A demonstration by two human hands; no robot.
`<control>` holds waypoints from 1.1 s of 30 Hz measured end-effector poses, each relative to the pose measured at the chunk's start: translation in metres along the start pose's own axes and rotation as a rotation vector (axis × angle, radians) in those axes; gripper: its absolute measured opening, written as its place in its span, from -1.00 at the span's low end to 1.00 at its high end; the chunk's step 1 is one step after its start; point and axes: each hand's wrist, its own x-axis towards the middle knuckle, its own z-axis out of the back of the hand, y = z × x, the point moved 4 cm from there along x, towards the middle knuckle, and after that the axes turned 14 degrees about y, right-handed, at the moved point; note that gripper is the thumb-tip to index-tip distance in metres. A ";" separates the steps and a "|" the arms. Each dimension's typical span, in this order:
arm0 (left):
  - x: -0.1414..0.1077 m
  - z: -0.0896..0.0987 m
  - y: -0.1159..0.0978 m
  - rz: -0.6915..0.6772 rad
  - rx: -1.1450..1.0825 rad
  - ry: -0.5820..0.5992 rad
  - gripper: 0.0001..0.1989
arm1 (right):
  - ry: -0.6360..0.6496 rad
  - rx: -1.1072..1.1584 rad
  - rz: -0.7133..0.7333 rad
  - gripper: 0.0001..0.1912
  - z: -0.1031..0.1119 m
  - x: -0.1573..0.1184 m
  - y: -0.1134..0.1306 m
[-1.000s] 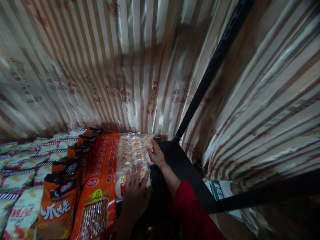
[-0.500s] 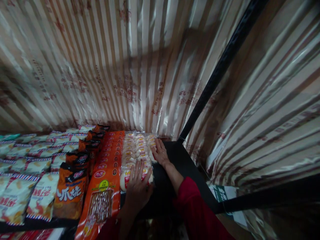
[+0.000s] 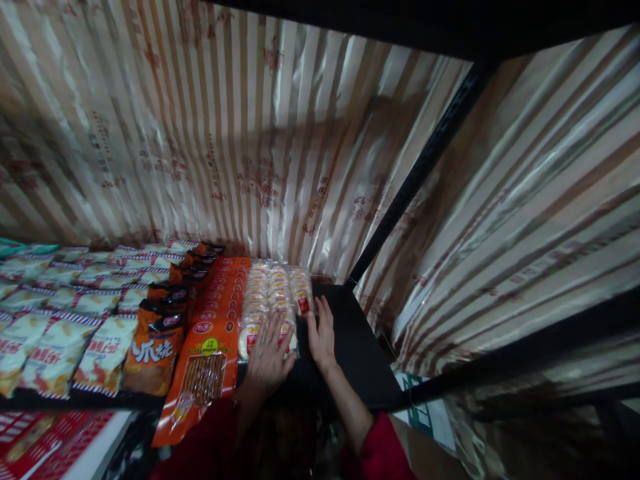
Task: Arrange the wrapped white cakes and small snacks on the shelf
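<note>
Rows of clear-wrapped white snack packs (image 3: 257, 293) with small red and yellow labels lie on a black shelf (image 3: 350, 347). My left hand (image 3: 270, 353) rests flat over the front packs, its fingers spread. Beside the shorter right-hand row (image 3: 301, 290), my right hand (image 3: 321, 333) has its fingers stretched out; its thumb is close to the front pack, and I cannot tell if it touches. Immediately left of the white packs lie overlapping orange flat packs (image 3: 213, 347), the front one with a clear window showing brown sticks.
Orange-and-black snack bags (image 3: 153, 353) and several rows of white snack bags (image 3: 63, 347) fill the shelf's left side. A black post (image 3: 405, 193) rises at the back right corner. Striped foil sheeting (image 3: 290, 140) hangs behind. Red packaging (image 3: 45, 440) shows below left.
My right hand has drawn back toward me, off the top of the right-hand row, uncovering its front pack. My left hand stays on the front packs. The view has shifted slightly.
</note>
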 end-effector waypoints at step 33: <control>-0.252 -0.049 -0.001 0.353 -0.261 0.996 -0.62 | 0.588 -0.261 -0.217 -0.65 -0.112 -0.260 0.042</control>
